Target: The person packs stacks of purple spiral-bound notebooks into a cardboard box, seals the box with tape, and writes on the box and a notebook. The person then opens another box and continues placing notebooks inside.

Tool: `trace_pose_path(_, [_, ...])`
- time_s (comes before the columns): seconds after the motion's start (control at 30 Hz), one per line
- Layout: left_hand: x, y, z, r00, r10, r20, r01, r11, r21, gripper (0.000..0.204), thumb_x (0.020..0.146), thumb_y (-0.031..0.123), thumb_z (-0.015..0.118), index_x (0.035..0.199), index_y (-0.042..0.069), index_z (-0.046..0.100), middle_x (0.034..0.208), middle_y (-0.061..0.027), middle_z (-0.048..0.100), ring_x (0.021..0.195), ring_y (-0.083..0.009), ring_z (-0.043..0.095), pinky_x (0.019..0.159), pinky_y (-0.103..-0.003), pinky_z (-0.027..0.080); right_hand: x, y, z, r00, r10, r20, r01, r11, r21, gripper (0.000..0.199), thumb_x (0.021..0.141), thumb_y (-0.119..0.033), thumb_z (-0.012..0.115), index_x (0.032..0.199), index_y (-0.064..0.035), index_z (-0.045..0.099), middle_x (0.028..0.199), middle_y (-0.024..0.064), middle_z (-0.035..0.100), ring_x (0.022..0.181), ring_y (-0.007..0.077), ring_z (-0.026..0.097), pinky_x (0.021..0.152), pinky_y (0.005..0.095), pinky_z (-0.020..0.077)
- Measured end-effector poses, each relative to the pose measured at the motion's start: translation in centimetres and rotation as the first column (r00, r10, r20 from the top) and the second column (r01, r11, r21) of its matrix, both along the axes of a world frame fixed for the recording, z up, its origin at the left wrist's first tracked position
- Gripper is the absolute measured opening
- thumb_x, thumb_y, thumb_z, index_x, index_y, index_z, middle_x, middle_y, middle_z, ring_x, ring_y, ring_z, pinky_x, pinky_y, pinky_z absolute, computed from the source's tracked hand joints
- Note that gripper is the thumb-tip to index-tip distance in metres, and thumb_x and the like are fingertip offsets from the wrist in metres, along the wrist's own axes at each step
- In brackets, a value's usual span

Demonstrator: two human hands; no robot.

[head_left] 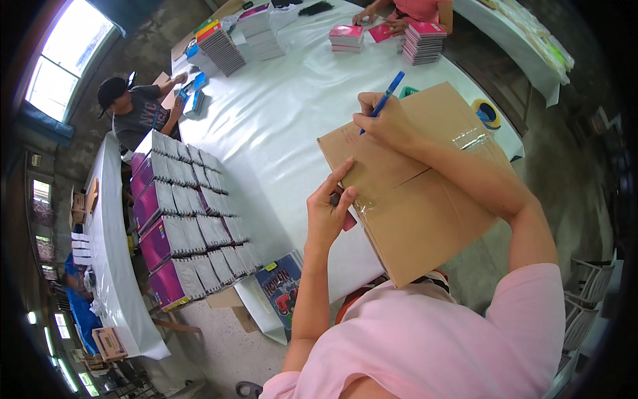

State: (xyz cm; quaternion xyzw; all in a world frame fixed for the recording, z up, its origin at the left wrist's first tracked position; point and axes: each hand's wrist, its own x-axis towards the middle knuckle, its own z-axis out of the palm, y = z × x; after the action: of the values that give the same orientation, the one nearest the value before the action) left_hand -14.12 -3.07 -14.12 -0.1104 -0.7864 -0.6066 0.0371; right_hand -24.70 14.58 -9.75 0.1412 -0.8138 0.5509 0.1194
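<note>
A brown cardboard box (425,199), sealed with clear tape, lies on the white table (286,120) in front of me. My right hand (382,120) holds a blue pen (385,98) with its tip on the box's far left corner, where there is faint red writing. My left hand (329,213) presses on the box's near left edge and grips a small dark object with a pink part; what it is I cannot tell.
Rows of stacked purple and grey packets (183,219) fill the table's left side. Book stacks (222,50) and pink stacks (422,41) stand at the far end, where another person's hands (379,16) rest. A person in a cap (136,110) sits at left. A tape roll (488,113) lies right of the box.
</note>
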Motion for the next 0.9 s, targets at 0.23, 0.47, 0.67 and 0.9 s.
trace_pose_path(0.23, [0.24,0.36,0.33,1.000,0.002,0.030,-0.002,1.000,0.000,0.042,0.081,0.009,0.066,0.122,0.009,0.058,0.099,-0.0009,0.066,0.058,-0.0072,0.044,0.061,-0.022,0.045,0.08,0.11,0.00,0.998,0.021,-0.061,-0.015,0.995,0.098,0.020,0.068,-0.007,0.055,0.060,-0.0006,0.037,0.052,0.0103,0.038,0.049,0.0175,0.037,0.048,0.0346,0.0335])
trace_pose_path(0.47, [0.10,0.24,0.00,1.000,0.006,0.019,-0.006,1.000,0.001,0.041,0.082,0.013,0.067,0.122,0.009,0.058,0.101,-0.0004,0.066,0.057,-0.0071,0.043,0.061,-0.022,0.044,0.22,-0.19,0.32,0.999,-0.034,-0.012,0.034,0.999,0.008,0.025,0.070,-0.008,0.057,0.061,-0.0012,0.035,0.053,0.0071,0.037,0.050,0.0141,0.034,0.047,0.0332,0.0315])
trace_pose_path(0.67, [0.19,0.32,-0.01,1.000,0.017,0.003,-0.017,1.000,-0.015,0.040,0.083,0.015,0.066,0.122,0.009,0.058,0.103,-0.0008,0.066,0.058,-0.0073,0.043,0.061,-0.022,0.044,0.02,0.13,0.07,1.000,0.011,-0.021,-0.010,0.999,0.030,0.027,0.071,-0.009,0.058,0.060,-0.0019,0.034,0.052,0.0047,0.033,0.051,0.0112,0.033,0.047,0.0318,0.0300])
trace_pose_path(0.9, [0.21,0.23,-0.07,0.999,0.025,0.035,-0.024,0.999,-0.021,0.040,0.083,0.011,0.065,0.122,0.010,0.058,0.101,-0.0011,0.066,0.058,-0.0071,0.044,0.061,-0.022,0.045,-0.11,0.13,0.20,1.000,0.009,-0.030,-0.008,1.000,0.016,0.029,0.070,-0.008,0.057,0.059,-0.0019,0.031,0.052,0.0047,0.030,0.051,0.0112,0.031,0.046,0.0323,0.0289])
